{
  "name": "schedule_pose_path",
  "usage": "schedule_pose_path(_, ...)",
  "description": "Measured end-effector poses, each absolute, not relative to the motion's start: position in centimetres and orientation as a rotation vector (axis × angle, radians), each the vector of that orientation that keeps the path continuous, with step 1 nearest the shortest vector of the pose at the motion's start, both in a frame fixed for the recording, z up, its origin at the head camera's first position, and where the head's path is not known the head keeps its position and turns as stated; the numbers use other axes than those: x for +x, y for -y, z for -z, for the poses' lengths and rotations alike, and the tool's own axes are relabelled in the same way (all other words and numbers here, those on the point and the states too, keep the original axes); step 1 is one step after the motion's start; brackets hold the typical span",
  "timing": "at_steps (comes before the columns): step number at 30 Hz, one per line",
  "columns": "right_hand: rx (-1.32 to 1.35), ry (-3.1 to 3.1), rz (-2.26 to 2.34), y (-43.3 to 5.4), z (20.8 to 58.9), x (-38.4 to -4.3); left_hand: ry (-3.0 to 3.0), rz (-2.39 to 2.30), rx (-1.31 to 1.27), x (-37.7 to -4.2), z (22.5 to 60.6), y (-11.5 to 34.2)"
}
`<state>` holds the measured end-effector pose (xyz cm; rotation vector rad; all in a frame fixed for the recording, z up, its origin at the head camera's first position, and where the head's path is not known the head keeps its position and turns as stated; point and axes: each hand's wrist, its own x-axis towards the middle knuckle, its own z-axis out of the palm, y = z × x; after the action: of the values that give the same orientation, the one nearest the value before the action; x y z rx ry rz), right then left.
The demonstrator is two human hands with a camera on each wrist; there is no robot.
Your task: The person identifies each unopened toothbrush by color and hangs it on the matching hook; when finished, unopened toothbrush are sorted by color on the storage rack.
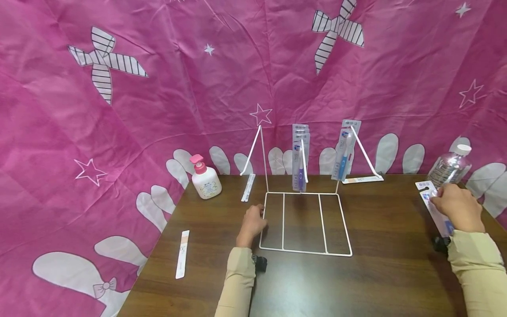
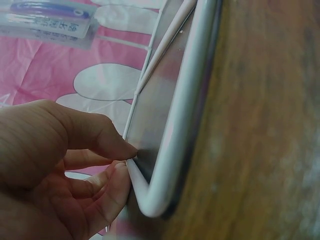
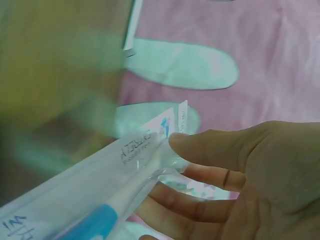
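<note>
A white wire rack stands on the wooden table. My left hand pinches the left bar of its base between thumb and fingers, seen close in the left wrist view. At the far right, my right hand holds a packaged toothbrush near its upper end, thumb on one face and fingers behind. A blue part of the brush shows through the clear wrapping. Several packaged toothbrushes with purple handles hang on the rack's middle hook. Another packaged toothbrush, blue-handled, hangs at the right hook.
A clear bottle with a white cap stands behind my right hand. At the back left is a white pump bottle with a pink top. Slim white packets lie at left, behind the rack and at back right. A pink curtain borders the table.
</note>
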<state>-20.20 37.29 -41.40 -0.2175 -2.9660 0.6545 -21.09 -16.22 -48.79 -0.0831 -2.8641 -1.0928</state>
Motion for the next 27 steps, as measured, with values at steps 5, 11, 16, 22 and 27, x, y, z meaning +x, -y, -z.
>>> schedule_pose_path(5,-0.119,2.884,-0.643,-35.9,39.9,-19.6,2.866,1.074,-0.096,-21.1,48.7,16.3)
schedule_pose_path(11,-0.054,2.805,-0.638,-34.6,38.5,-18.8,2.869,1.096,-0.082,-21.0,48.6,16.1)
schedule_pose_path(16,-0.059,2.782,-0.655,-33.6,37.5,-17.9,2.870,1.121,-0.069,-20.9,48.5,16.1)
schedule_pose_path(22,-0.011,2.711,-0.668,-32.5,36.2,-17.1,2.875,1.100,-0.061,-21.0,48.6,16.1)
schedule_pose_path(27,0.003,2.669,-0.690,-31.5,35.5,-16.3,2.877,1.080,-0.072,-21.1,48.9,16.1)
